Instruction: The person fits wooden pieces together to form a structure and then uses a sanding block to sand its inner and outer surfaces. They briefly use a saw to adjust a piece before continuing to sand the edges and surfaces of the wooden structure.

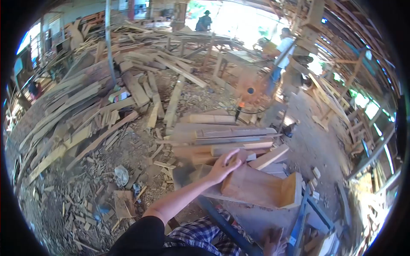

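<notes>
My left hand (224, 167) grips the upper left end of a brown wooden tray-like piece (252, 186), thumb and fingers around the end board's edge. The piece has a flat base and a paler upright board (291, 190) at its right end. It rests on a work surface in front of me, beside stacked planks (235, 133). My right hand (274, 243) is low at the bottom edge, partly cut off, its fingers loosely stretched beside a blue metal bar (296, 226). Nothing shows in it.
Boards lie heaped at the left (72, 106), with offcuts and shavings over the dirt floor. A plastic bag (121, 176) lies among them. One person (282, 49) stands by a bench at the back right; another person (203, 22) is farther back. A metal post (109, 47) rises at the left.
</notes>
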`<state>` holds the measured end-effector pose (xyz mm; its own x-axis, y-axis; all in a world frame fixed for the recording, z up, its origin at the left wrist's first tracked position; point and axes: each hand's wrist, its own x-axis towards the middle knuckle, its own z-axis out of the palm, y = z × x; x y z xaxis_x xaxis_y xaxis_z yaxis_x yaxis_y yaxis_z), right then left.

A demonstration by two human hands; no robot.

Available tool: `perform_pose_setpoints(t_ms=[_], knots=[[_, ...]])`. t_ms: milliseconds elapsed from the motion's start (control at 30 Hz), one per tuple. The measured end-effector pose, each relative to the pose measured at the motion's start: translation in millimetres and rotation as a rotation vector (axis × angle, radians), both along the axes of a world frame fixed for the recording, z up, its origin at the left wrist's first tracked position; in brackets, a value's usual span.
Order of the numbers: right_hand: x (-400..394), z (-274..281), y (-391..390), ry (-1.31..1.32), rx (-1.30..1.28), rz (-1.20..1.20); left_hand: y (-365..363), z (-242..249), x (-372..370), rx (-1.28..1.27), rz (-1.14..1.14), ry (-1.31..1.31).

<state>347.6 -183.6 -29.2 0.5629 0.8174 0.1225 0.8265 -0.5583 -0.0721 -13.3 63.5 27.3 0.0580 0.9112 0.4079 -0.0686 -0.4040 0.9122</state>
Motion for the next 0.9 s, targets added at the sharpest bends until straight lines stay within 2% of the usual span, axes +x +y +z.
perform_pose_setpoints(t_ms=[67, 133, 200, 233, 267, 333, 367, 467, 533, 633, 733, 800, 900], knots=[[3.5, -6.8, 12.4, 0.105, -0.127, -0.101, 9.3, -10.9, 13.0, -0.203, -0.051, -0.282], [12.0, -21.8, 9.1, 0.083, -0.106, -0.096, 13.3, -18.6, 22.4, -0.321, -0.065, -0.491], [11.0, -19.1, 7.6, 0.152, 0.045, -0.070, 21.0, -19.5, 26.0, -0.324, -0.096, -0.537], [5.8, -12.4, 6.0, 0.300, 0.134, -0.052, 26.1, -19.6, 28.0, -0.322, -0.110, -0.583], [0.3, -11.9, 6.3, 0.300, 0.139, -0.059, 30.9, -19.2, 29.4, -0.321, -0.119, -0.581], [-11.9, -13.2, 8.7, 0.593, 0.409, 0.193, 36.6, -17.5, 31.9, -0.377, -0.072, -0.623], [-30.0, 6.9, 13.1, 0.641, 0.457, 0.268, 33.9, -14.1, 34.5, -0.363, -0.034, -0.631], [-52.6, 22.5, 37.2, 0.689, 0.586, 0.385, 29.3, -7.8, 33.4, -0.411, -0.011, -0.661], [-58.7, 35.7, 54.3, 0.671, 0.626, 0.424, 27.8, -6.0, 35.5, -0.411, 0.020, -0.683], [-49.2, 27.4, 78.8, 0.486, 0.617, 0.464, 26.5, -9.9, 38.1, -0.404, 0.056, -0.725], [-41.8, 21.2, 92.9, 0.486, 0.621, 0.493, 27.9, -11.5, 41.8, -0.377, 0.057, -0.759], [-35.6, 18.1, 105.1, 0.459, 0.637, 0.511, 35.5, -23.1, 46.0, -0.364, 0.201, -0.657], [-22.1, 13.3, 123.1, 0.416, 0.604, 0.494, 31.3, -30.6, 61.9, -0.306, 0.235, -0.664]])
